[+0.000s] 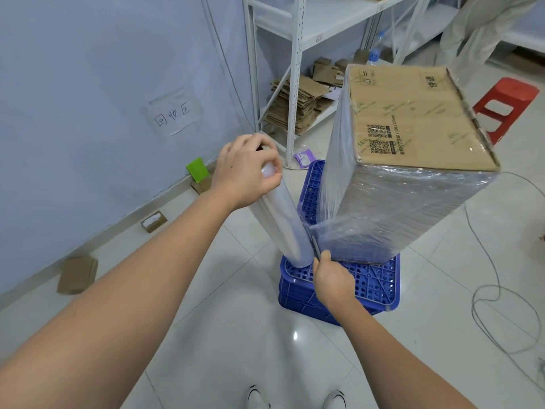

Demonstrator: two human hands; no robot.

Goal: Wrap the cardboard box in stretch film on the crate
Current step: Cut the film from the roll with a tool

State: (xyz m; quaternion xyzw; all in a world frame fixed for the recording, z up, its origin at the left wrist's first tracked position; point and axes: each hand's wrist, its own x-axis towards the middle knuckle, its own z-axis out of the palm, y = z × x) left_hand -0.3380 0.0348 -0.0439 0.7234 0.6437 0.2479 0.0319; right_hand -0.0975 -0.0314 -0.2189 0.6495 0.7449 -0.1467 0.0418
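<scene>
While the left hand [246, 169] grips the film roll [283, 222], the upright cardboard box [413, 137] shows glossy film-wrapped sides; the right hand [333, 278] pinches film.

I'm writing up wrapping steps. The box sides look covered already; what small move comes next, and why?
Probably sever the film: draw the right hand through the short stretch between roll and box. It grips a thin tool at that stretch, the left hand steadies the roll's top, and film already covers the visible sides.

Head view: high, looking forward-down, close over crate [380, 284].
</scene>
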